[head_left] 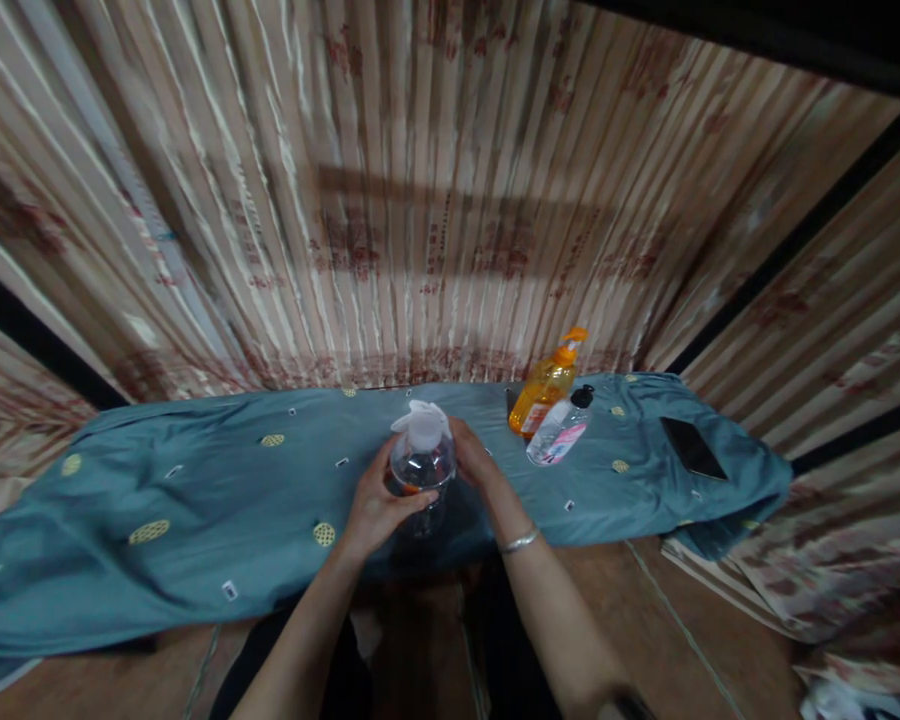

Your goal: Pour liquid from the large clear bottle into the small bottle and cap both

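Holding: you've got the clear spray bottle (422, 470) between both hands, standing near the front edge of the worktop (195, 500), roughly in the middle of its length.
Left hand (377, 508): grip clamped around the lower body of the spray bottle, fingers wrapped across the front.
Right hand (474, 455): pressed against the bottle's right side up near the white trigger head; can't quite tell if the fingers close around it or just rest on it, so I'd call it touching, not a sure clamp.
Risk, slip: honestly the bottle looks smooth and rounded, so if one hand lets go it could tip toward you and off the edge.
Risk, cloth: the teal cloth hangs loose over the front, so any drag on it could pull everything along.
Risk, neighbours: the orange pump bottle (546, 392) stands just right of your right hand, with the small clear bottle (561, 430) lying tilted against it. An elbow swing that way would knock both.
Risk, phone: the dark phone (692, 447) lies flat farther right, near the cloth's drooping corner, so it could slide off.
Count: three bottles, one phone, one bracelet (520, 541) on your right wrist, two hands.
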`<action>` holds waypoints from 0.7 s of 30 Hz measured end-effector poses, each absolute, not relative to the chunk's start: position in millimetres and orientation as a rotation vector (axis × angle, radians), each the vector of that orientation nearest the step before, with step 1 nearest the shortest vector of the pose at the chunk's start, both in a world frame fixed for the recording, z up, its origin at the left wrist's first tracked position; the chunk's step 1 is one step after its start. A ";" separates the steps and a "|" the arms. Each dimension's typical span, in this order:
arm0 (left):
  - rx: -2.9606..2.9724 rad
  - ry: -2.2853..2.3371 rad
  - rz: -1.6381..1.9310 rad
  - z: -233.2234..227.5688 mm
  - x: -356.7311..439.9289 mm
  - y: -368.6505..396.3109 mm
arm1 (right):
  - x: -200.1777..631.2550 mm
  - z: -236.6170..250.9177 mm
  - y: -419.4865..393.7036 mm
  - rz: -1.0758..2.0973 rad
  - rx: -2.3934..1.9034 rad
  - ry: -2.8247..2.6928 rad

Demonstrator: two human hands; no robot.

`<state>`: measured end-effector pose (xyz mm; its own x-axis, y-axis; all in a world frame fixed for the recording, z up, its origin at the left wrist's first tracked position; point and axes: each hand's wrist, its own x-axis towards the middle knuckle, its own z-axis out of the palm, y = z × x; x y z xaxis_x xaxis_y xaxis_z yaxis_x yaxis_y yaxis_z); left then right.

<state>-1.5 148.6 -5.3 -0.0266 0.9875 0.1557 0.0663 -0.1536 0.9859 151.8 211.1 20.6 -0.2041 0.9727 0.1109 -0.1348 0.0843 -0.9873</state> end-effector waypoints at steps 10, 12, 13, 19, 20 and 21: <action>1.229 1.307 1.511 -17.5 -21.3 151.4 | 144.2 -1.9 192.4 1.249 -0.808 -0.969; 1.242 1.329 1.499 -19.8 -20.2 147.9 | 143.3 0.5 184.7 1.176 -0.868 -1.040; 1.246 1.341 1.499 -20.8 -18.5 146.0 | 141.7 1.6 179.9 1.146 -0.888 -1.090; 1.338 1.487 1.494 -19.3 -6.5 141.2 | 126.4 -0.8 149.0 0.921 -0.898 -1.429; 1.359 1.496 1.495 -17.7 -5.5 140.8 | 126.2 -1.3 146.2 0.876 -0.904 -1.459; 1.378 1.496 1.493 -16.0 -4.7 140.1 | 127.6 -0.8 144.8 0.838 -0.914 -1.477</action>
